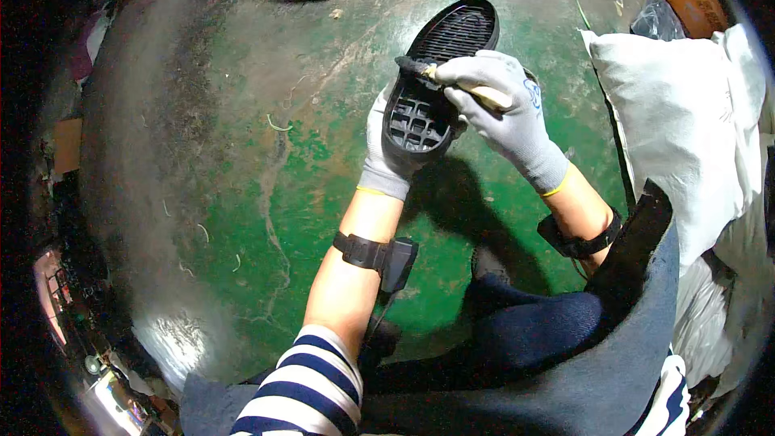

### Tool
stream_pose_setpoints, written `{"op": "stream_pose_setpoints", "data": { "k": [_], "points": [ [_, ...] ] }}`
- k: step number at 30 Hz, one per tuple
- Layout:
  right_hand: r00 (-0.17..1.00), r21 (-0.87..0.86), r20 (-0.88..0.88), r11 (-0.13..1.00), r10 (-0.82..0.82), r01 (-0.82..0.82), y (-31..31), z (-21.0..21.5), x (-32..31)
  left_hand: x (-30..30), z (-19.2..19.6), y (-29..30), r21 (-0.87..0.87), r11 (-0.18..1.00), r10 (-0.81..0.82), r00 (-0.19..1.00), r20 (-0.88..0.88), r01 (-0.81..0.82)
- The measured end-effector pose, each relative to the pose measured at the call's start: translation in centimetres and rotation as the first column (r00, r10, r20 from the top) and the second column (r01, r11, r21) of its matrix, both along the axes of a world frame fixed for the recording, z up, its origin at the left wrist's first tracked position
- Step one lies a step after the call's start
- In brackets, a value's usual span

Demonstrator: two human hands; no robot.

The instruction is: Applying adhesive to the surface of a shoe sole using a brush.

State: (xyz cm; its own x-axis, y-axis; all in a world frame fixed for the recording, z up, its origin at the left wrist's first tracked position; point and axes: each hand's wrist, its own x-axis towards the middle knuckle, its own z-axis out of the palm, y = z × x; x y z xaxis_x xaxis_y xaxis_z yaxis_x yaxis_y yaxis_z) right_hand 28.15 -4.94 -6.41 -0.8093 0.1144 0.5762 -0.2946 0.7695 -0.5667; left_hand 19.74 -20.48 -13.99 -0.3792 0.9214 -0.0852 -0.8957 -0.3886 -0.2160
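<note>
A black shoe sole (417,123) is held up in front of me, its ribbed toe end pointing away and its gridded heel toward me. Beneath its heel and left edge, my left hand (383,158), in a pale grey glove, is wrapped round it. My right hand (504,105), gloved the same way, is closed on a brush with a light handle (490,97). Its dark bristle head (413,66) lies across the middle of the sole and appears to touch it. The left fingers are mostly hidden under the sole.
Large white sacks (670,121) stand at the right, with a brown cardboard box (701,12) behind them. Worn green floor (323,218) lies below my hands, with thin scraps on it. My knee (557,327) is at the lower right. Clutter lines the left rim.
</note>
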Motion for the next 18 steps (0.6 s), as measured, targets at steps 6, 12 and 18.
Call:
{"op": "stream_pose_setpoints", "data": {
  "k": [6,12,18],
  "points": [
    [0.994,-0.051,0.039,0.993,0.105,-0.103,-1.6,0.0,0.4,-0.8,-1.5,-0.4,0.176,0.984,0.011,0.984,-0.176,0.021],
    [0.977,-0.089,0.067,0.977,0.202,-0.195,-2.1,0.3,1.5,0.1,-3.2,-1.2,0.176,0.984,0.014,0.986,-0.168,0.016],
    [0.953,-0.151,0.087,0.95,0.29,-0.275,-2.8,1.2,3.2,-1.7,-3.6,-1.8,-0.054,0.999,-0.007,0.98,-0.198,-0.004]
  ]
}}
